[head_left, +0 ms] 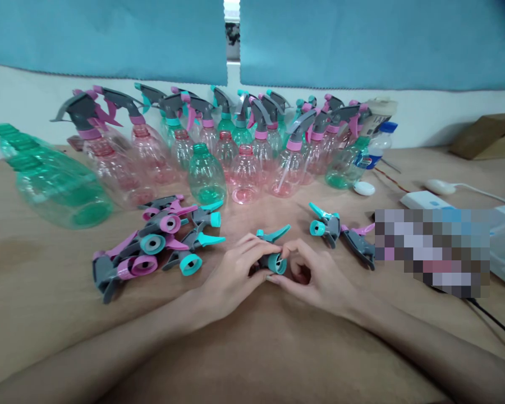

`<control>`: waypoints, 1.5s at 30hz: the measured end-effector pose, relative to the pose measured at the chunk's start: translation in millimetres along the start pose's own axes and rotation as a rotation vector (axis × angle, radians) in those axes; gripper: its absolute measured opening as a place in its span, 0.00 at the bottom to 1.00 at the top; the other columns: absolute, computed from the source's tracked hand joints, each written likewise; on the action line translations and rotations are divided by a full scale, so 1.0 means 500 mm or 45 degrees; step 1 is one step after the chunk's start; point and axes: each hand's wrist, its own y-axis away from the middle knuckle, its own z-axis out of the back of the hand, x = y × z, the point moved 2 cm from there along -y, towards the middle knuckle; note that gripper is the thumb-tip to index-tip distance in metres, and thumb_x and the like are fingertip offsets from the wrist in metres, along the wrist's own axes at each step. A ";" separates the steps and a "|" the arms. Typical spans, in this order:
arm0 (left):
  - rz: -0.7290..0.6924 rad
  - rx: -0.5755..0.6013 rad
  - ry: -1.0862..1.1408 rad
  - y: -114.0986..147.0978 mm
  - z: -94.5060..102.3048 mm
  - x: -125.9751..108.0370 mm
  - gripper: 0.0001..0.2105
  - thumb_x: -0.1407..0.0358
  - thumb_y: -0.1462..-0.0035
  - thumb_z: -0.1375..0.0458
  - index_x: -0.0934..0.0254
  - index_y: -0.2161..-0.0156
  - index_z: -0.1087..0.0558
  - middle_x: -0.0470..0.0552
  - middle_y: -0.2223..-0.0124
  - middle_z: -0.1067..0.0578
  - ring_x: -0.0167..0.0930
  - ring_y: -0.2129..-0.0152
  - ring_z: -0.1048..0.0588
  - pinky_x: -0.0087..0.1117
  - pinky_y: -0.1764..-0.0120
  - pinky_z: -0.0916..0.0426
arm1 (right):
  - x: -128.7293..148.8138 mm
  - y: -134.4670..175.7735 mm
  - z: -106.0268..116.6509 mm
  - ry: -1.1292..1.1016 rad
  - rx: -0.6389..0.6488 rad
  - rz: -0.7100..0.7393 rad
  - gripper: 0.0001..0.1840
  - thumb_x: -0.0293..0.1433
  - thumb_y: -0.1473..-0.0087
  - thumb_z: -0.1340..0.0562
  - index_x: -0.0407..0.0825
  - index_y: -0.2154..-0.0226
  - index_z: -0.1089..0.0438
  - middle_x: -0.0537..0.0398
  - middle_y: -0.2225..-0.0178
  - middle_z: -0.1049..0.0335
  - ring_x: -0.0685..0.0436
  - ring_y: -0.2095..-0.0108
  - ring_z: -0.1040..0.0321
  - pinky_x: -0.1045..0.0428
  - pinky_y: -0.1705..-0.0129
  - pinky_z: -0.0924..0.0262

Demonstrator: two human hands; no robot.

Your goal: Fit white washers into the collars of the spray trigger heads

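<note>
Near the middle of the table, a grey and turquoise spray trigger head lies sideways between my hands, its open collar facing me. My left hand grips its body from the left, fingers over the top and thumb below. At the right, my right hand has thumb and forefinger pinched at the turquoise collar's rim; whether a small part sits between those fingertips cannot be made out. Left of my hands is a pile of loose spray heads in pink, turquoise and grey. Two more spray heads lie to the right.
Behind stand rows of pink bottles and green bottles, many with spray heads on. A large green bottle is at the left. A Pepsi bottle, a white oval object, a power strip and cables lie at the right.
</note>
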 end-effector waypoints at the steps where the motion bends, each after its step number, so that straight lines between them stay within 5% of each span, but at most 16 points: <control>1: -0.003 0.003 0.000 0.000 0.000 0.000 0.10 0.73 0.43 0.42 0.63 0.55 0.31 0.50 0.59 0.27 0.32 0.60 0.31 0.34 0.59 0.33 | 0.000 0.000 0.000 0.001 -0.002 0.004 0.12 0.34 0.47 0.38 0.49 0.63 0.42 0.70 0.83 0.47 0.55 0.84 0.47 0.58 0.80 0.54; 25: -0.024 0.062 -0.156 0.004 -0.009 0.007 0.11 0.73 0.41 0.44 0.63 0.53 0.33 0.50 0.54 0.28 0.33 0.55 0.32 0.37 0.53 0.34 | -0.008 0.000 -0.005 0.074 -0.038 0.005 0.12 0.36 0.46 0.39 0.50 0.63 0.41 0.67 0.82 0.44 0.54 0.83 0.45 0.58 0.80 0.50; 32: 0.076 -0.020 -0.226 0.003 -0.005 0.007 0.13 0.72 0.40 0.46 0.62 0.50 0.34 0.52 0.53 0.28 0.35 0.54 0.33 0.42 0.53 0.33 | -0.003 0.000 -0.005 0.147 -0.028 0.036 0.13 0.35 0.43 0.42 0.50 0.75 0.44 0.63 0.80 0.40 0.55 0.81 0.45 0.57 0.78 0.49; 37: 0.039 0.005 -0.168 0.001 -0.004 0.007 0.13 0.75 0.41 0.45 0.63 0.51 0.33 0.51 0.54 0.28 0.34 0.54 0.33 0.39 0.53 0.34 | -0.015 -0.008 0.002 -0.045 -0.169 -0.044 0.18 0.40 0.49 0.36 0.51 0.70 0.46 0.66 0.80 0.45 0.53 0.80 0.44 0.56 0.78 0.47; 45: 0.014 0.021 -0.096 -0.002 -0.002 0.006 0.13 0.75 0.42 0.44 0.62 0.52 0.32 0.50 0.54 0.28 0.34 0.55 0.33 0.38 0.53 0.35 | -0.010 -0.013 0.009 -0.034 -0.034 0.025 0.10 0.38 0.47 0.38 0.49 0.67 0.37 0.63 0.78 0.40 0.52 0.77 0.41 0.55 0.75 0.45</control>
